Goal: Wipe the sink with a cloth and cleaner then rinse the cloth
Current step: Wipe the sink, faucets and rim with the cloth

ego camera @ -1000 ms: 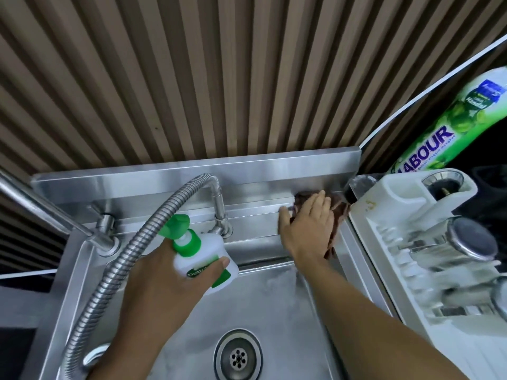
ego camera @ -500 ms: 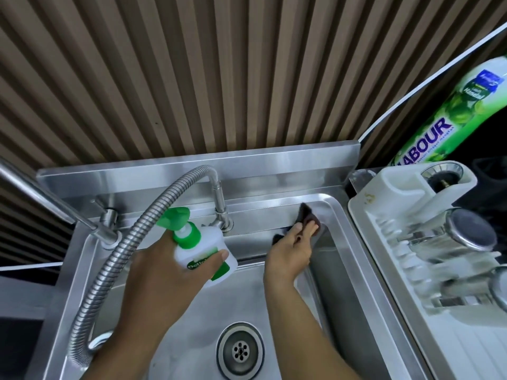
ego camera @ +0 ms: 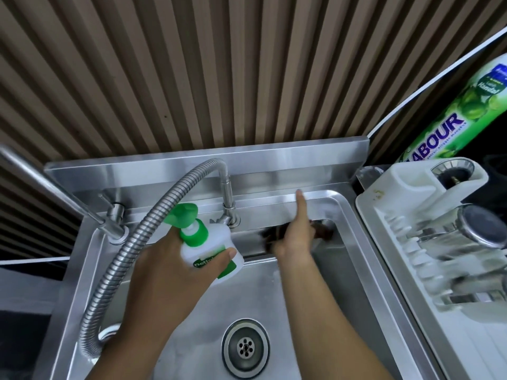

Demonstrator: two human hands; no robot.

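A steel sink (ego camera: 354, 223) fills the lower view, with a round drain (ego camera: 245, 347) in its floor. My left hand (ego camera: 175, 275) grips a white cleaner bottle (ego camera: 211, 250) with a green pump top, held over the basin's back left. My right hand (ego camera: 295, 237) presses a dark brown cloth (ego camera: 322, 231) against the basin's back wall near the right corner. Its index finger points up over the rim. Most of the cloth is hidden behind that hand and blurred.
A flexible metal hose tap (ego camera: 129, 256) arches over the back of the sink, and a straight tap (ego camera: 55, 193) stands at the left. A white dish rack (ego camera: 406, 204) with steel cups sits to the right. A green refill pouch (ego camera: 452, 113) leans behind the rack.
My right hand has slid the cloth off the back right rim and down onto the basin's back wall. The bottle in my left hand has barely moved.
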